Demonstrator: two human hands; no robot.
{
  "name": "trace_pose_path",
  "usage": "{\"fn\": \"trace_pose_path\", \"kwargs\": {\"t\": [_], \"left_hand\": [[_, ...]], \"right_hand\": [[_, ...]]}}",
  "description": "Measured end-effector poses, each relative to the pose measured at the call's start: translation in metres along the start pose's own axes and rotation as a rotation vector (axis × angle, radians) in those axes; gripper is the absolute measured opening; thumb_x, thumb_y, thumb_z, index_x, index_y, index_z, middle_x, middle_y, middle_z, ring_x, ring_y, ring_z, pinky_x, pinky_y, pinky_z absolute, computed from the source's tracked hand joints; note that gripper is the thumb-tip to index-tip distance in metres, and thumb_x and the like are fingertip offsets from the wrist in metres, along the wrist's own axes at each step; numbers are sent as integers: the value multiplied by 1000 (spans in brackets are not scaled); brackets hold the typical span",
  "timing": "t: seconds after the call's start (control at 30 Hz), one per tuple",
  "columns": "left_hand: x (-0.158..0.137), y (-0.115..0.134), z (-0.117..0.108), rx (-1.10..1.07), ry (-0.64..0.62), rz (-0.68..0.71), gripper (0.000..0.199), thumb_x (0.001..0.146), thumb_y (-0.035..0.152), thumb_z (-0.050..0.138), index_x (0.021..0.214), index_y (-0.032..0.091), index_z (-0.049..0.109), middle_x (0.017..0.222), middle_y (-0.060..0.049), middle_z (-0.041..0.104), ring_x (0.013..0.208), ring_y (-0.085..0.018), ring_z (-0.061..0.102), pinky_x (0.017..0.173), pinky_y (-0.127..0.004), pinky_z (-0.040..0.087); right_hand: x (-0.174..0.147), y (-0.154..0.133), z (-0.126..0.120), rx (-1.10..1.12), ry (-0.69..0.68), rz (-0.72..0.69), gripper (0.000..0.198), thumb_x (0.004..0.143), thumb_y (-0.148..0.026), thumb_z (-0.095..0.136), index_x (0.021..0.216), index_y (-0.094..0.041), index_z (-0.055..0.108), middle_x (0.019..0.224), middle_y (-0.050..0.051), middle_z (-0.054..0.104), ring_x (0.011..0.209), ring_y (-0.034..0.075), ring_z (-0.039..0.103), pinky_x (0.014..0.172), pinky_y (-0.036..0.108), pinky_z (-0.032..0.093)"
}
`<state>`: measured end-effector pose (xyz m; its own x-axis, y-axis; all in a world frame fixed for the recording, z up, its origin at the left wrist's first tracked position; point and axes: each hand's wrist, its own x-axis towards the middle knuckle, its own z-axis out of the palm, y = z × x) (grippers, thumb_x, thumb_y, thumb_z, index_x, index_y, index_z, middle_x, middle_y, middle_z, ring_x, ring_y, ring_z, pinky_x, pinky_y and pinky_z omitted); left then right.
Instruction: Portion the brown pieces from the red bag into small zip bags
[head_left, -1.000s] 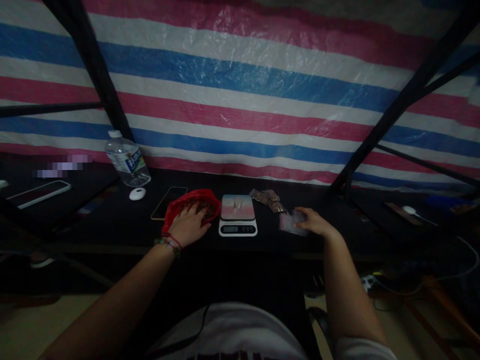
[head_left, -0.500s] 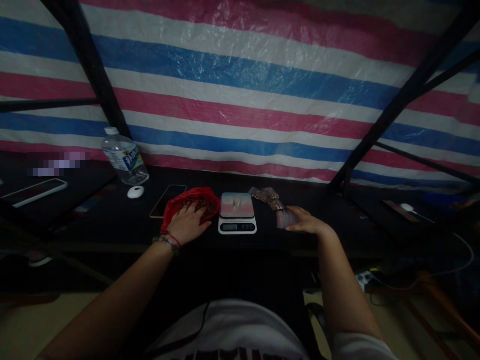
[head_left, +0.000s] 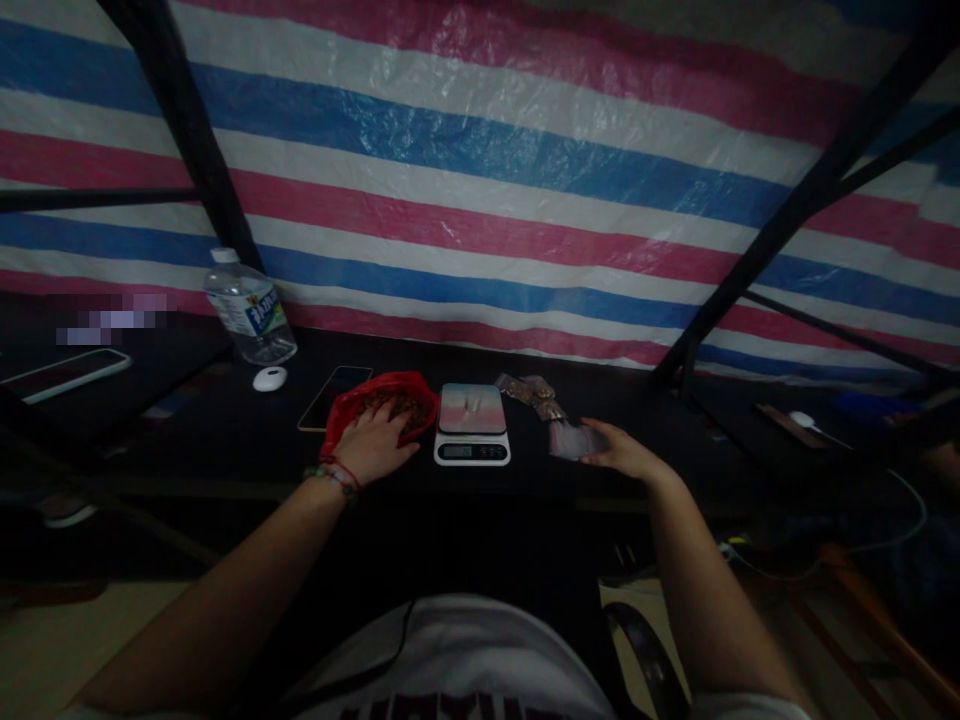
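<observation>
My left hand (head_left: 370, 447) lies with its fingers outstretched and slightly spread in a red bag (head_left: 420, 385) whose rim is rolled open. Small brown pieces (head_left: 409, 408), too dark to name, fill the bag around my fingertips. A white digital kitchen scale (head_left: 472, 425) stands just right of the bag, with a small clear object on its plate. My right hand (head_left: 619, 450) touches the right edge of a stack of clear plastic bags (head_left: 574, 440), thumb and fingers apart. Behind the stack lie several small filled bags (head_left: 536, 393) with brown contents.
Left of the red bag are a phone (head_left: 334, 395), a white earbud case or mouse (head_left: 270, 379) and a clear plastic bottle (head_left: 251, 310). Black metal posts (head_left: 187, 130) rise at both sides, before a striped plastic sheet (head_left: 480, 200). A white cable (head_left: 847, 432) runs at right.
My right hand has shifted slightly right, uncovering more of the stack of clear bags. My left hand stays in the red bag. The view has moved slightly.
</observation>
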<state>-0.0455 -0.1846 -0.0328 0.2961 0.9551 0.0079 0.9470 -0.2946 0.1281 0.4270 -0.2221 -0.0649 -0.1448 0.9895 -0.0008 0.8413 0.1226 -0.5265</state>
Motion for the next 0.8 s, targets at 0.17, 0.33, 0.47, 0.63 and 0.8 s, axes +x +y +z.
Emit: {"fn": "trace_pose_path", "kwargs": {"t": [0.17,0.33,0.47,0.63,0.8], "left_hand": [[0,-1,1,4,6,3,66,77,60,45,134,27,44,146,-10,31,133,-35,28,104,-49,26],[1,-1,3,-6,5,2,67,77,61,46,135,27,43,147,-10,30,132,-35,28,104,-48,27],[-1,1,0,-4,-12,-4,68,77,60,46,136,27,42,148,-10,29,133,-35,28,105,-48,26],[-1,1,0,-4,-11,2,67,77,61,46,136,29,41,149,-8,28,134,-36,26,104,-49,27],[0,-2,2,-11,-15,2,68,77,61,46,136,28,41,149,-9,27,134,-35,26,104,-49,26]], "right_hand": [[-1,-15,-4,14,191,-60,70,76,-49,60,136,-20,40,138,11,45,126,26,43,107,41,32],[7,-33,19,-172,83,-41,61,88,-55,37,141,-26,31,144,6,37,133,26,33,108,46,26],[7,-35,36,-349,-27,58,66,85,-61,38,143,-31,25,149,5,28,136,31,23,106,56,20],[7,-29,39,-305,65,-36,74,77,-57,54,141,-27,31,141,10,40,130,31,34,103,49,28],[10,-17,36,-205,162,-64,68,79,-56,52,137,-26,37,136,9,45,125,28,40,102,45,31]]}}
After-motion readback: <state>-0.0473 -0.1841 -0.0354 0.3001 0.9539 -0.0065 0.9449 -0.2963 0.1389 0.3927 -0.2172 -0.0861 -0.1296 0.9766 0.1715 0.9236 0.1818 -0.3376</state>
